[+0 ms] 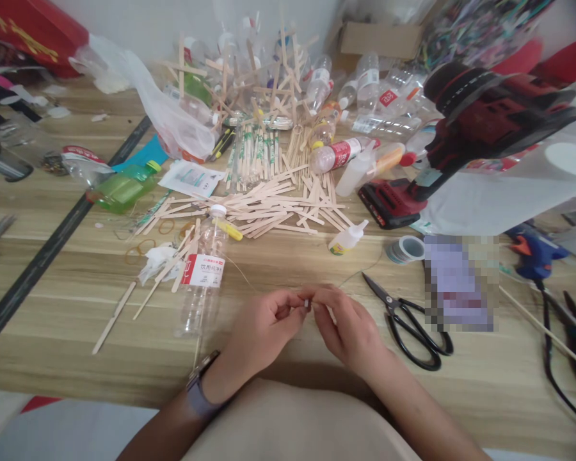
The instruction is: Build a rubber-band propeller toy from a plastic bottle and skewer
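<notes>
Two hands meet; our left hand [269, 326] pinches a small white piece [306, 303], fingertips nearly closed, above the table [288, 378]; our right hand [349, 323] seemingly steadies it; its grip, we can't tell

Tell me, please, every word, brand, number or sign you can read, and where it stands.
"饮用纯净", on the nearest clear bottle; its other print is unclear.
Too blurred or small to read: white packet, small squeeze bottle, drill, gold-marked red item, other bottles' labels.
</notes>
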Tool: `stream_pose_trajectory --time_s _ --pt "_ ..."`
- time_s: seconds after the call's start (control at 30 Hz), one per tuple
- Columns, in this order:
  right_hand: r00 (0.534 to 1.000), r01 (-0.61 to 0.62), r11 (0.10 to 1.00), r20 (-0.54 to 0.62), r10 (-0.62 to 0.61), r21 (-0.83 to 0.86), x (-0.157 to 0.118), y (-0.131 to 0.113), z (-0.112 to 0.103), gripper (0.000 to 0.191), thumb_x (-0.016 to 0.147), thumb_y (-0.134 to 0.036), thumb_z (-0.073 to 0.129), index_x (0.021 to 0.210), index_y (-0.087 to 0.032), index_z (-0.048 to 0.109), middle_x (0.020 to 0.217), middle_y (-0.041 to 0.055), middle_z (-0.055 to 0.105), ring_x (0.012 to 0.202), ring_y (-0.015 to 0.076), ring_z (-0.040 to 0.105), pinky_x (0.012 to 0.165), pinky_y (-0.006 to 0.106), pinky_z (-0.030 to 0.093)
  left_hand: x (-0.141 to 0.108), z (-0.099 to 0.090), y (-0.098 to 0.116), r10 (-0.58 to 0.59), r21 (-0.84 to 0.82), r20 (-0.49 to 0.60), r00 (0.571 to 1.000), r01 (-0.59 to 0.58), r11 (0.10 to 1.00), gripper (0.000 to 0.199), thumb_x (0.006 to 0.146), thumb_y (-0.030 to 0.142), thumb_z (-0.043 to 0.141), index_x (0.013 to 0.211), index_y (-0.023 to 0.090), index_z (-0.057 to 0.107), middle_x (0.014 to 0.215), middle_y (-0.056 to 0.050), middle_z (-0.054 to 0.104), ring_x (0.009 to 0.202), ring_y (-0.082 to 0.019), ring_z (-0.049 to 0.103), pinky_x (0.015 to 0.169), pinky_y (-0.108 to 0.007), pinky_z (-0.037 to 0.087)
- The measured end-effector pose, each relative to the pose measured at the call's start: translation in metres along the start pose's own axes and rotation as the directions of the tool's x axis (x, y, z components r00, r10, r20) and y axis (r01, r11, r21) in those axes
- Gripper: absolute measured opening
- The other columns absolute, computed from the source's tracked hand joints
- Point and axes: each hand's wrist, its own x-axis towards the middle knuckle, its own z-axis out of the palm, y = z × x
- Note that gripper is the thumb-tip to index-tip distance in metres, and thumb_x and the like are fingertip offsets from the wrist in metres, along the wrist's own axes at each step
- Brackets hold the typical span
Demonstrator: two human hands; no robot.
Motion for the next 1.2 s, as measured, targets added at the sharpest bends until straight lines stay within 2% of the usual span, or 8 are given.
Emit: stream_pose_trajectory --time_s 0.2,0.4,0.57,0.7,0.77,0.87,0.97,1.2 --pt "0.993 -0.11 0.992 -0.038 0.108 -0.057 -0.0026 -0.0055 -0.0015 0.022 0.095 -0.008 0.042 0.107 -0.024 0.049 0.091 0.0047 0.073 0.078 0.0177 0.071 0.067 0.027 0.056 -0.0013 0.0018 -0.0016 -0.001 -0.104 0.022 1.0 0.003 0.995 0.024 0.084 0.039 0.055 0.078 0.018 0.065 0.061 0.003 0.051 0.056 -0.012 0.041 0.052 -0.025 0.029" --pt "0.994 -0.093 0.99 -0.068 0.086 -0.11 -0.0026 -0.0068 -0.0032 0.016 0.097 -0.011 0.042 0.105 -0.024 0.048 0.089 0.0039 0.073 0.076 0.0159 0.072 0.066 0.024 0.056 -0.0029 0.0019 -0.0017 -0.005 -0.072 -0.039 0.999 0.002 0.997 0.017 0.081 0.035 0.057 0.078 0.018 0.062 0.055 0.007 0.042 0.05 -0.01 0.034 0.048 -0.023 0.025" --pt "0.993 -0.103 0.988 -0.071 0.095 -0.115 -0.0037 -0.0061 -0.0036 0.017 0.096 -0.011 0.043 0.104 -0.024 0.05 0.087 0.0038 0.074 0.073 0.0165 0.072 0.064 0.025 0.056 -0.0068 -0.0013 -0.0031 0.101 0.053 -0.108 0.989 -0.095 0.994 0.005 0.077 0.02 0.056 0.079 0.02 0.06 0.054 0.008 0.039 0.051 -0.01 0.038 0.05 -0.022 0.028" --pt "0.991 -0.125 0.986 -0.067 0.118 -0.114 -0.0023 -0.0073 -0.0039 0.018 0.095 -0.01 0.043 0.102 -0.024 0.052 0.086 0.0044 0.074 0.072 0.0181 0.072 0.062 0.026 0.056 -0.008 -0.0031 -0.0043 0.252 0.2 -0.161 0.954 -0.219 0.955 0.015 0.076 0.01 0.053 0.08 0.021 0.061 0.06 0.006 0.049 0.058 -0.011 0.046 0.056 -0.022 0.034" --pt "0.992 -0.111 0.988 -0.073 0.103 -0.106 -0.0012 -0.0078 -0.0039 0.018 0.095 -0.009 0.044 0.102 -0.024 0.051 0.085 0.0038 0.074 0.071 0.0175 0.072 0.061 0.025 0.055 -0.0082 -0.0028 -0.0052 0.291 0.224 -0.17 0.941 -0.251 0.942 0.015 0.082 0.011 0.051 0.084 0.021 0.062 0.065 0.004 0.055 0.061 -0.012 0.051 0.06 -0.023 0.038" --pt "0.993 -0.098 0.99 -0.076 0.091 -0.098 -0.0004 -0.0081 -0.0034 0.018 0.094 -0.009 0.045 0.101 -0.025 0.049 0.083 0.003 0.074 0.069 0.0168 0.072 0.059 0.024 0.054 -0.0083 -0.0012 -0.0073 0.284 0.2 -0.184 0.941 -0.247 0.948 0.011 0.091 0.024 0.052 0.092 0.022 0.063 0.072 0.001 0.062 0.065 -0.013 0.056 0.063 -0.024 0.042" --pt "0.993 -0.102 0.992 -0.061 0.097 -0.078 -0.0009 -0.0081 -0.0025 0.016 0.095 -0.01 0.045 0.1 -0.025 0.049 0.083 0.0029 0.073 0.068 0.017 0.071 0.059 0.024 0.053 -0.0078 -0.0001 -0.0089 0.27 0.178 -0.188 0.945 -0.237 0.955 0.015 0.092 0.034 0.055 0.096 0.022 0.063 0.077 -0.001 0.067 0.069 -0.014 0.059 0.064 -0.024 0.044" --pt "0.995 -0.098 0.995 0.001 0.098 -0.034 -0.0013 -0.008 -0.0033 0.016 0.097 -0.011 0.044 0.102 -0.024 0.051 0.082 0.0014 0.071 0.069 0.0149 0.07 0.061 0.022 0.052 -0.0043 -0.0021 -0.0048 0.238 0.063 -0.087 0.967 -0.233 0.97 0.017 0.091 0.031 0.057 0.094 0.022 0.069 0.09 -0.003 0.071 0.084 -0.017 0.065 0.075 -0.026 0.049"
